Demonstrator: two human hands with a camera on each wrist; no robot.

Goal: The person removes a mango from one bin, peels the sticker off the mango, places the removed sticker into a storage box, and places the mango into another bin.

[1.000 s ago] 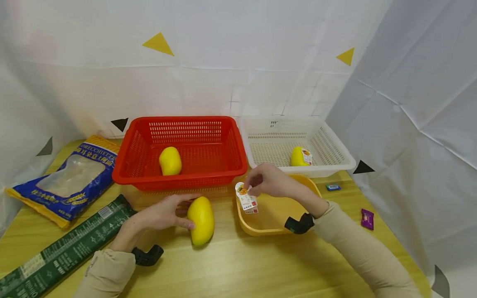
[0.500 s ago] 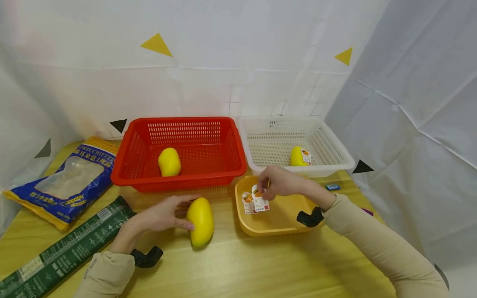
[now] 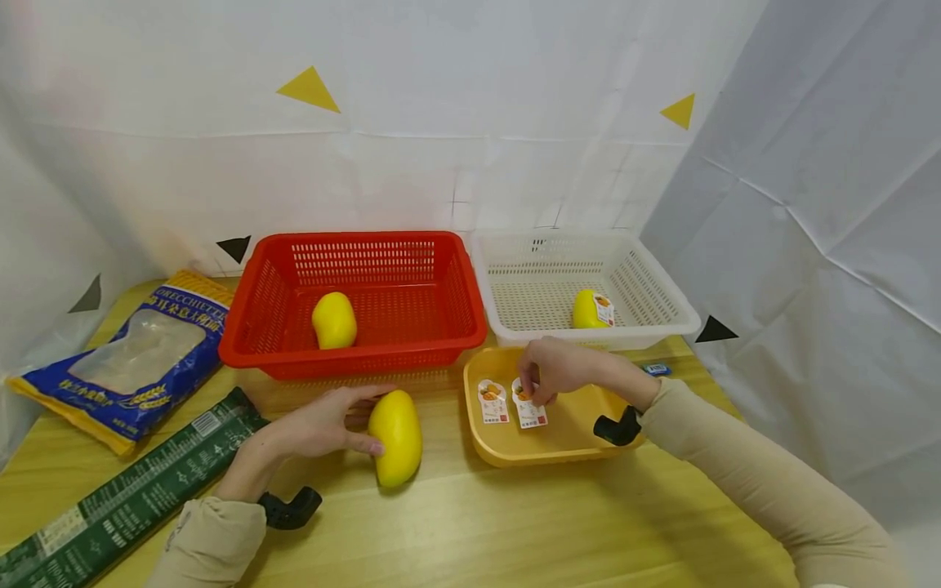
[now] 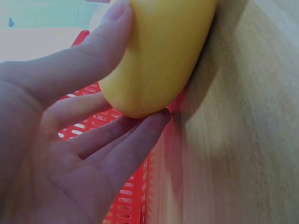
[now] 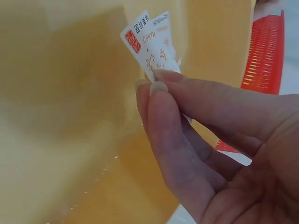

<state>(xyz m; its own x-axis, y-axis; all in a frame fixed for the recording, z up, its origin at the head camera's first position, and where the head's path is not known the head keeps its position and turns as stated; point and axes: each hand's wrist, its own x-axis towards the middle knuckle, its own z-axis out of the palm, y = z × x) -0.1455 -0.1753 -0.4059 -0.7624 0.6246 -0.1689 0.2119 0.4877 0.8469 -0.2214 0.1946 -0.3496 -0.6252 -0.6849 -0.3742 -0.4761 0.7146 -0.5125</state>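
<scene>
My left hand (image 3: 319, 425) grips a yellow mango (image 3: 397, 438) on the table, thumb on its near side. In the left wrist view the fingers (image 4: 135, 149) reach round the end of the mango (image 4: 159, 56). Over the yellow basket (image 3: 507, 457), my right hand (image 3: 562, 369) pinches a white mango label (image 3: 531, 415) between thumb and fingertips. A second label (image 3: 493, 400) is inside that basket, to the left. The right wrist view has the pinched label (image 5: 145, 44) partly covering the other one.
Behind stand a red basket (image 3: 353, 361) holding a mango (image 3: 334, 320) and a white basket (image 3: 507, 333) with a labelled mango (image 3: 586, 310). On the left lie a blue pasta bag (image 3: 140, 359) and a long green packet (image 3: 140, 482). A small blue packet (image 3: 657, 370) lies at right.
My right hand has carried its label rightward and down, away from the other label, which stays in the yellow basket. The left hand and its mango have hardly moved.
</scene>
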